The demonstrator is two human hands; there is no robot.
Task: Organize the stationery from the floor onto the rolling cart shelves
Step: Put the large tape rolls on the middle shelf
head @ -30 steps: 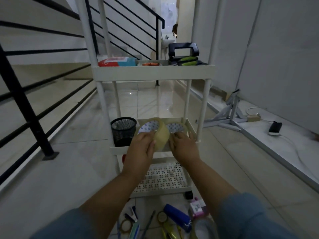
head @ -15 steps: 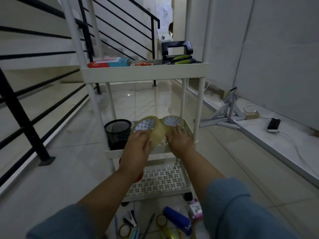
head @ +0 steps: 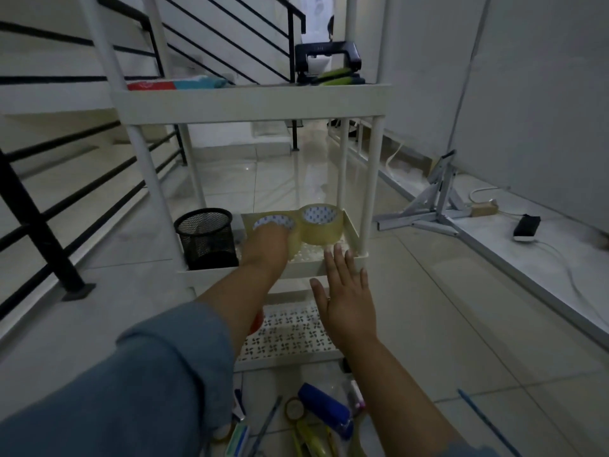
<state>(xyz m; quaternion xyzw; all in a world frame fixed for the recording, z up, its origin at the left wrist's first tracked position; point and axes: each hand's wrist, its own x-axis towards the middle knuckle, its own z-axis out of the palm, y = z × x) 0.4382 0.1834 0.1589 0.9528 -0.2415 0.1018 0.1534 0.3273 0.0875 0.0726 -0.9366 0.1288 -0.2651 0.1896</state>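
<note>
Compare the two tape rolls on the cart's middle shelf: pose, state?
The left hand holds the left roll; the right roll sits free, the open right hand off it.
The left roll is partly hidden by that hand; the right roll shows whole.
The left roll is nearer the mesh cup, the right roll nearer the shelf's right rim.
Shared: both clear tape, white blue-printed cores, lying flat, side by side.

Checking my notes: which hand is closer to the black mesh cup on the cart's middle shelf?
Left. The left hand holds a tape roll just right of the mesh cup, on the same shelf; the right hand hangs open farther right, in front of the shelf's rim.
</note>
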